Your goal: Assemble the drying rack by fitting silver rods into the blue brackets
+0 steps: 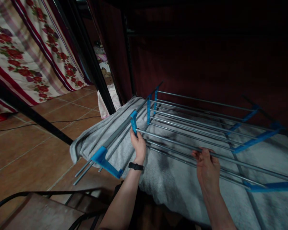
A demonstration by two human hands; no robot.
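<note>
A metal drying rack [196, 123] with grey rods and blue plastic brackets lies on a grey fleece blanket [172, 179]. My left hand [138, 145], with a black band at the wrist, is closed round a rod just below a blue bracket [133, 122] at the rack's left side. My right hand [207, 166] grips the front rods near the middle, its fingers curled over them. A folded section of rods with another blue bracket [103, 159] juts out over the blanket's left corner.
Brown floor tiles [26, 147] spread to the left, crossed by a black bar [31, 115]. A floral curtain [26, 48] hangs at the back left. Dark red fabric [206, 57] covers the wall behind. A chair with a black frame [38, 207] stands at the lower left.
</note>
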